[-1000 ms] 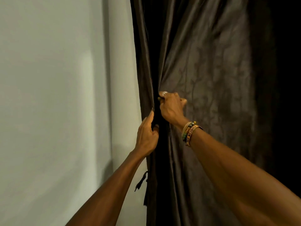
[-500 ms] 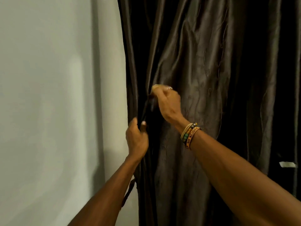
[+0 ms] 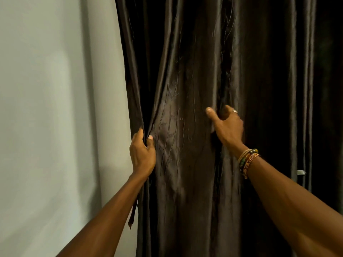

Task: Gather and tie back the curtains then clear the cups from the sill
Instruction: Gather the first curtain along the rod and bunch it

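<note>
Your left hand [image 3: 143, 154] pinches the curtain [image 3: 181, 80] at its left edge beside the wall [image 3: 46, 108]; your right hand [image 3: 229, 127] curls round a vertical fold further right. Ungathered cloth hangs rightward, nearer that hand.

1 head-worn camera looks forward, slightly down, close on the curtain [image 3: 185, 89] beside the wall [image 3: 46, 108].

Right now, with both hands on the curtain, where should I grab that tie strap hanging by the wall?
Pinch the tie strap at its free lower end, coming from the wall side. It hangs straight along the curtain edge, and its top is hidden behind the left arm.
</note>
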Available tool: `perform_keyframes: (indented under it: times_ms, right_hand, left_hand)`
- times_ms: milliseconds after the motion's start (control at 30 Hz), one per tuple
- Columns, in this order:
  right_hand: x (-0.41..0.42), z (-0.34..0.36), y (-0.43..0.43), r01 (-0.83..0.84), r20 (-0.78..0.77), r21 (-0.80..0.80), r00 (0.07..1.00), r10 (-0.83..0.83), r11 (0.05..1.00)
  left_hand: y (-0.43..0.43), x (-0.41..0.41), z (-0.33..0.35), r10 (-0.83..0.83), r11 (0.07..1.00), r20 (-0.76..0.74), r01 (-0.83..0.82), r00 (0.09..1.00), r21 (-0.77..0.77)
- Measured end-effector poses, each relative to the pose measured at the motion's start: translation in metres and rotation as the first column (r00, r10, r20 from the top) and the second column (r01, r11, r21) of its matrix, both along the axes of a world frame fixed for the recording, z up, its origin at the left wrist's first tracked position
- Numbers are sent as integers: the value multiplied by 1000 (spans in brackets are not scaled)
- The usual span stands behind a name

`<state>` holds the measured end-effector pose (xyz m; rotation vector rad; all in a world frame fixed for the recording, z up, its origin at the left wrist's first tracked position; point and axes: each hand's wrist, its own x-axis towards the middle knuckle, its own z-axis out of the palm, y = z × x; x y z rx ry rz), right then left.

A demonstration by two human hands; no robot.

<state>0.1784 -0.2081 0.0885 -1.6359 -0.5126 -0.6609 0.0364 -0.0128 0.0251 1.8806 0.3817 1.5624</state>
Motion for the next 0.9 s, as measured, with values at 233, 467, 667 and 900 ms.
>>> perform_keyframes:
  times_ms: [233, 467, 667, 900]
  right_hand:
    - [-6, 16, 25, 83, 181, 11, 980, -84, 996]
    - [-43, 30, 70, 44, 279, -163, 960, 3, 986]
    - [-99, 61, 126, -293, 363, -283, 849, 385, 913]
    - [-87, 60, 120, -715, 97, -129, 680, 727, 687]
  left_hand:
    - [1, 4, 1, -17, 992, -5, 17, 1000, 128]
    - [6, 16, 2, -89, 980, -98, 105, 991, 167]
    - [-1, 11, 8, -194, 970, -11, 193, 981, 147]
    - [-16, 7, 15, -316, 946, 179, 323, 931, -6]
